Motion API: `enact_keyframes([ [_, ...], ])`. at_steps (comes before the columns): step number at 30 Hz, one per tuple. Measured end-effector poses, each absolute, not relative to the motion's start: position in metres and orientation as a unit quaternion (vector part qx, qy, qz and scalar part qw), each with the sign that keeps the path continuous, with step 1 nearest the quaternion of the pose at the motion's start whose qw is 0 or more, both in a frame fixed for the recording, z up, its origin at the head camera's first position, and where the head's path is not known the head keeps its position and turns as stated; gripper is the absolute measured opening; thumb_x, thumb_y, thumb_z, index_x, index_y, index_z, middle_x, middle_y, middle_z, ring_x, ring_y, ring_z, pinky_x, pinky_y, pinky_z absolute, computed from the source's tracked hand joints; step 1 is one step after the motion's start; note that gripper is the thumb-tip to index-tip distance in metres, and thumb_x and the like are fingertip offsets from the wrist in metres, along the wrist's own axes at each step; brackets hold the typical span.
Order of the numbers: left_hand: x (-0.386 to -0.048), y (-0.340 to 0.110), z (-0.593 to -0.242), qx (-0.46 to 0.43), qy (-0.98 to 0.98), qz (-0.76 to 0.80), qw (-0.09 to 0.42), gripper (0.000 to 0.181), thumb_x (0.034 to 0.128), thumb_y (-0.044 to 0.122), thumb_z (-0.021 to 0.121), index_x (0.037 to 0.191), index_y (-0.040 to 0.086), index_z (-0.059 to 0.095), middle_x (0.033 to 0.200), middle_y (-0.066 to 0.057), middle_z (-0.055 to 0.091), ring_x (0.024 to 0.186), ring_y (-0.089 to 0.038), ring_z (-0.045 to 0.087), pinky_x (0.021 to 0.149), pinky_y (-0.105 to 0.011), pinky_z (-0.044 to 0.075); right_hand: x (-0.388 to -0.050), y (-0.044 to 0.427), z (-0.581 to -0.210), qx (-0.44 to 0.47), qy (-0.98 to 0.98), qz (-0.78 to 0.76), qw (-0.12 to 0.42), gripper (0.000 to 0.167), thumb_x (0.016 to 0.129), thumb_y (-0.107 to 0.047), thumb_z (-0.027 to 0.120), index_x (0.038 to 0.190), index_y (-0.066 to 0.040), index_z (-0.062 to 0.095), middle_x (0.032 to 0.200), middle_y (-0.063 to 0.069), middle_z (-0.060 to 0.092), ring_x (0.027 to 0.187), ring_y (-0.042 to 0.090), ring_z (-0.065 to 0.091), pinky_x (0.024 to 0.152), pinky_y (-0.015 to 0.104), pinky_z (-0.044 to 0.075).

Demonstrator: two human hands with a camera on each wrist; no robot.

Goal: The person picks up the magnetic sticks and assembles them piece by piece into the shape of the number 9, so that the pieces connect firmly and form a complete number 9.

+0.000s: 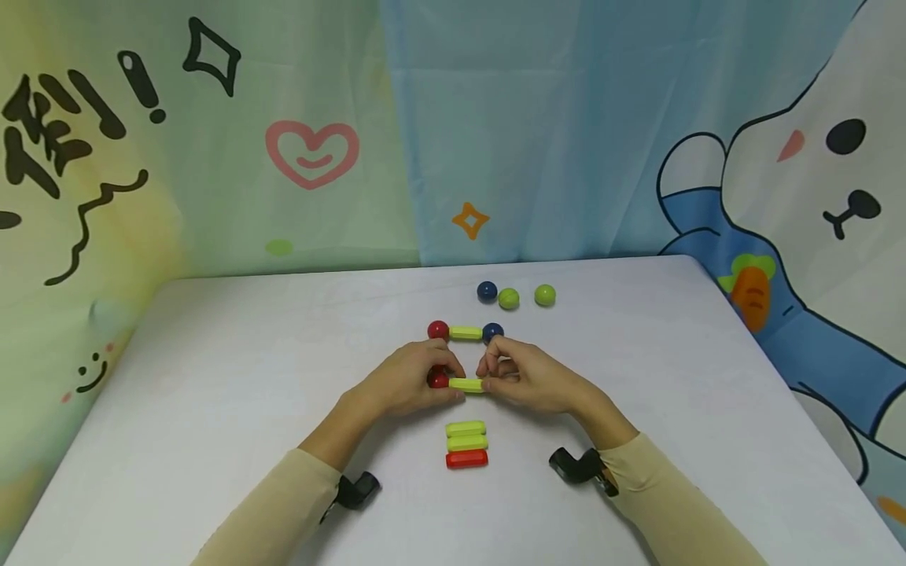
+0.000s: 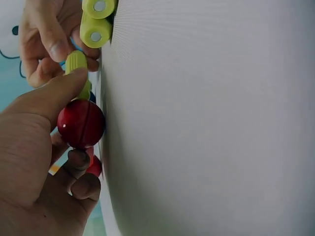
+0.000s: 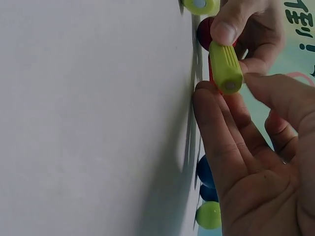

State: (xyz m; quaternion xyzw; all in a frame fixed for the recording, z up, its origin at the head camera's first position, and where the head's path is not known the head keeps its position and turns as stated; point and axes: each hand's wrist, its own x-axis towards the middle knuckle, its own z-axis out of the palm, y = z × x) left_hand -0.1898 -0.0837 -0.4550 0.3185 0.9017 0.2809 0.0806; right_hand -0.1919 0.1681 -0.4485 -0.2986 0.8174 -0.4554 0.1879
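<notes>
Here's the left hand (image 1: pixel 418 377), fingers curled round a red ball (image 1: pixel 439 380), its thumb laid along the yellow-green stick (image 1: pixel 466 385) that meets the ball, out in the middle of the tabletop (image 1: pixel 248 377). Over at the stick's free end, the right hand (image 1: pixel 527 376) has thumb and fingertips close about it; whether they're pinching, I can't tell! Just beyond, towards the far edge, there's a row: second red ball (image 1: pixel 438 330), second stick (image 1: pixel 465 333), blue ball (image 1: pixel 492 331). Nearer the front edge, two more yellow-green sticks (image 1: pixel 466 443) lie beside a red stick (image 1: pixel 466 459). And close to the far edge, right of centre, another blue ball (image 1: pixel 487 292) sits beside a green ball (image 1: pixel 508 299), with a second green ball (image 1: pixel 544 295) apart to their right.
</notes>
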Motion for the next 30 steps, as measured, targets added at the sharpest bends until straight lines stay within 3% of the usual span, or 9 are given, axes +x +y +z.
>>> enact_keyframes([
  [9, -0.190, -0.086, -0.458, 0.312, 0.900, 0.294, 0.077, 0.022, 0.0883, 0.035, 0.081, 0.104, 0.022, 0.074, 0.101, 0.012, 0.065, 0.091, -0.009, 0.056, 0.082, -0.027, 0.048, -0.201, 0.174, -0.436, -0.285, 0.833, -0.451, 0.148, 0.018, 0.098, -0.012, 0.070, 0.094, -0.013, 0.052, 0.109, 0.003, 0.067, 0.104, 0.018, 0.068, 0.091, 0.030, 0.057],
  [16, -0.190, -0.089, -0.459, 0.307, 0.897, 0.309, 0.078, 0.022, 0.0884, 0.035, 0.082, 0.105, 0.023, 0.072, 0.102, 0.012, 0.067, 0.093, -0.010, 0.057, 0.086, -0.029, 0.049, -0.212, 0.185, -0.433, -0.275, 0.845, -0.448, 0.103, 0.009, 0.098, -0.011, 0.069, 0.102, -0.010, 0.061, 0.108, 0.004, 0.068, 0.100, 0.020, 0.068, 0.088, 0.037, 0.057],
  [26, -0.190, -0.090, -0.460, 0.297, 0.900, 0.308, 0.081, 0.022, 0.0881, 0.033, 0.082, 0.105, 0.024, 0.072, 0.101, 0.013, 0.067, 0.093, -0.010, 0.057, 0.085, -0.029, 0.049, -0.231, 0.191, -0.433, -0.239, 0.872, -0.423, 0.055, 0.024, 0.101, -0.014, 0.066, 0.123, -0.007, 0.060, 0.123, 0.013, 0.065, 0.100, 0.024, 0.068, 0.087, 0.042, 0.056],
  [30, -0.190, -0.091, -0.461, 0.292, 0.900, 0.312, 0.081, 0.023, 0.0878, 0.033, 0.083, 0.105, 0.024, 0.072, 0.101, 0.013, 0.067, 0.094, -0.010, 0.057, 0.086, -0.029, 0.049, -0.241, 0.186, -0.431, -0.229, 0.878, -0.420, 0.034, 0.031, 0.101, -0.017, 0.067, 0.129, -0.006, 0.059, 0.128, 0.014, 0.063, 0.095, 0.023, 0.066, 0.077, 0.040, 0.056],
])
